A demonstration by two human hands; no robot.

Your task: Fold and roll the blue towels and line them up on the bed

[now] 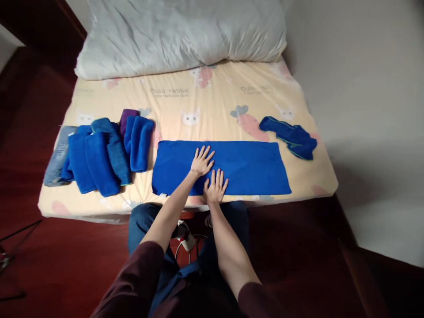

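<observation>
A blue towel [251, 168] lies spread flat along the front of the bed, its long side parallel to the edge. My left hand [202, 161] rests on its middle, fingers spread and palm down. Just right of it and nearer the edge, my right hand [215, 186] also lies flat on the cloth with its fingers stretched out. Neither hand grips anything. A small white tag [163, 194] pokes out at the towel's near left corner.
Folded blue towels [96, 159] lie in a cluster on the left, with a purple one [127, 119] behind. A crumpled dark blue cloth [293, 139] sits at the right. A large pale quilt [185, 35] covers the back of the rabbit-print bedsheet [215, 99]. A wall [371, 110] stands to the right.
</observation>
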